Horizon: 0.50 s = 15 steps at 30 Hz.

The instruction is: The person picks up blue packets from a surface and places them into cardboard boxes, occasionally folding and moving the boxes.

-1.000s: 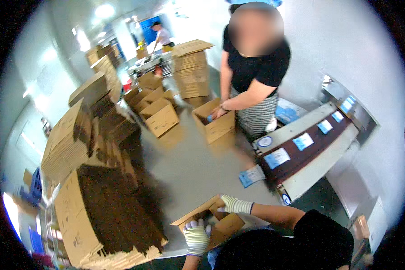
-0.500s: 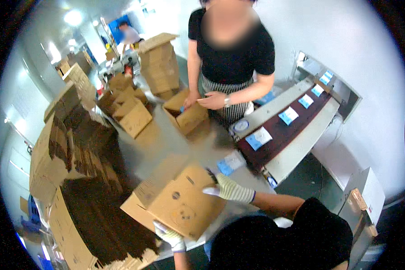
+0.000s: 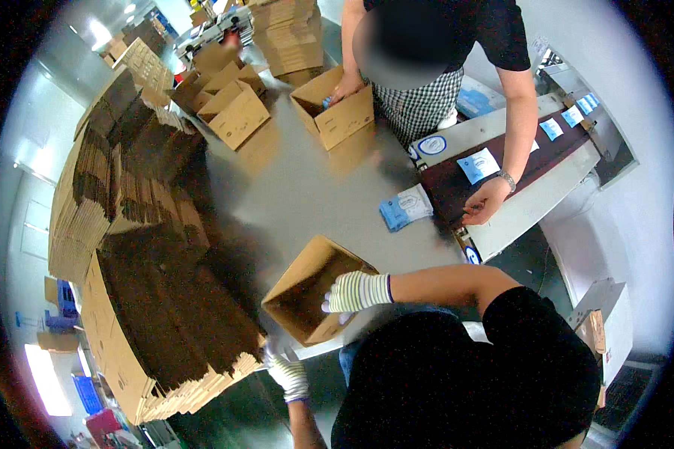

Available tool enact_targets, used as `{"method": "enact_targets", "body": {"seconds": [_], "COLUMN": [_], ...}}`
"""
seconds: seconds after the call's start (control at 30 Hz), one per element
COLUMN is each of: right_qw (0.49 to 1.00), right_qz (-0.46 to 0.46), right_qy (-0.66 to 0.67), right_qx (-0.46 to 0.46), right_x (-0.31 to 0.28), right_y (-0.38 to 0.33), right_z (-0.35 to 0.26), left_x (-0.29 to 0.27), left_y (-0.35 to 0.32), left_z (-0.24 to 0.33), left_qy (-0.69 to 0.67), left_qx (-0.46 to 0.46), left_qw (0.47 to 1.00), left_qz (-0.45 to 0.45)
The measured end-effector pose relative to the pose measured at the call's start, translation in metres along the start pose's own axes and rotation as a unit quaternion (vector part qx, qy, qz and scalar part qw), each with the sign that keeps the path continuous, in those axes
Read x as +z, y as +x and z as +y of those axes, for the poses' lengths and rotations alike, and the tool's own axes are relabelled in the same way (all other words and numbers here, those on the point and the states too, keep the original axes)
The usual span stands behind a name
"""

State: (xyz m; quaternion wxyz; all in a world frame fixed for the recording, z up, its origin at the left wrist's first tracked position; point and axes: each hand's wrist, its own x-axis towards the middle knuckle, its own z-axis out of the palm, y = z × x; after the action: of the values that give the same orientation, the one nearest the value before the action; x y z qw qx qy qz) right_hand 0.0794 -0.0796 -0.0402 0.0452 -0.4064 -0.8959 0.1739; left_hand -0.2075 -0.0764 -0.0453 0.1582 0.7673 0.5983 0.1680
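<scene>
At the far left, tall stacks of flattened cardboard [image 3: 127, 299] fill the table edge, their corrugated ends fanned toward the camera. Just right of them, the left hand [image 3: 286, 372], in a white knit glove, comes up from below with the forearm nearly vertical; its fingers curl over the near lower edge of the open cardboard box [image 3: 314, 288], though the fingertips are hidden behind that edge. The box sits tilted on the grey table [image 3: 307, 187], mouth facing up and right. The right hand [image 3: 352, 292], in a striped glove, reaches leftward into the opening, fingers bent against the inner wall; whether they pinch a flap cannot be told. Across the table, a co-worker's hand [image 3: 485, 202] rests by a dark conveyor [image 3: 517, 161].
</scene>
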Motion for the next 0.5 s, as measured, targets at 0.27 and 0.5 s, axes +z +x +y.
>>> {"method": "enact_targets", "body": {"seconds": [0.27, 0.5], "right_qw": [0.989, 0.883], "right_qz": [0.145, 0.411], "right_qy": [0.02, 0.066], "right_qx": [-0.024, 0.217], "right_x": [-0.025, 0.001], "right_y": [-0.005, -0.023], "right_z": [0.016, -0.006], "left_x": [-0.003, 0.027], "left_y": [0.043, 0.03], "left_z": [0.039, 0.093], "left_qy": [0.244, 0.145], "left_qx": [0.426, 0.447], "left_qw": [0.831, 0.841], "left_qz": [-0.261, -0.267]}}
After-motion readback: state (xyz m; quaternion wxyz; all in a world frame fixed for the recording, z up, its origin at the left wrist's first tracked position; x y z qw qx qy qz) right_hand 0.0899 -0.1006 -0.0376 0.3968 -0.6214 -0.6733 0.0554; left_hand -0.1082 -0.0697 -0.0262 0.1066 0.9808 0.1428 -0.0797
